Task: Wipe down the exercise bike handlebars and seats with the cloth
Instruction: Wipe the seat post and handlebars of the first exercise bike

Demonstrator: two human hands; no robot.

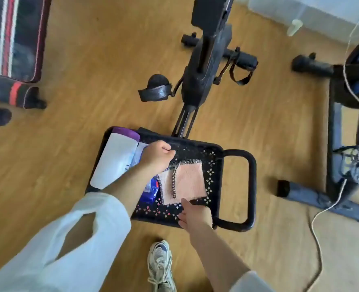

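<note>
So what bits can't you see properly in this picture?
Head view:
- Exercise bike: top part cut off by the top edge; no handlebars show.
- Blue wipes pack: label blurred, partly under the left forearm.
- Left hand: fingers curled over the pink cloth; a grip cannot be told.
- Right hand: whether it holds the cloth or the basket rim is unclear.
- Second bike: cut off by the right edge.

A wood-pattern floor [90, 60] carries a black exercise bike [197, 81] at centre and a second bike frame [334, 114] to the right. A striped padded bench [16, 39] stands at upper left, and a white cable [317, 239] trails across the boards. The black perforated basket [213, 171] holds a white bottle with a purple cap [113, 161], a blue packet [151, 190] and a pink cloth [189, 180], side by side.
</note>
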